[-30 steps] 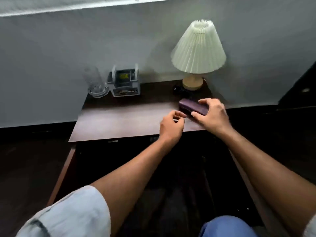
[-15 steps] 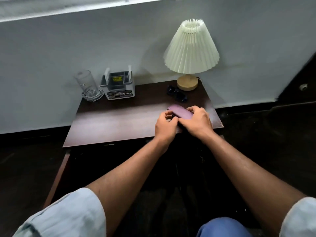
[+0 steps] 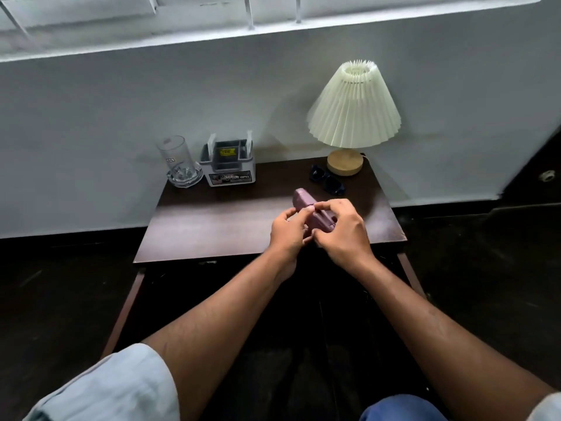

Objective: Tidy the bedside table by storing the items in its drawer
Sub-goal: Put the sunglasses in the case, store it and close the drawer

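Bare tabletop [image 3: 212,226] left of case [image 3: 303,199]

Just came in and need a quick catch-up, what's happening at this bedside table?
A person holds a purple oblong case in both hands, left hand and right hand, over the dark wooden bedside table. Dark sunglasses, a clear glass mug, a grey-and-white organiser box and a pleated cream lamp sit on top.

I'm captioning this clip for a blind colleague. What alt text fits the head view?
Both hands, left hand and right hand, grip a purple case above a dark bedside table. Behind sit sunglasses, a lamp, a grey organizer and a glass.
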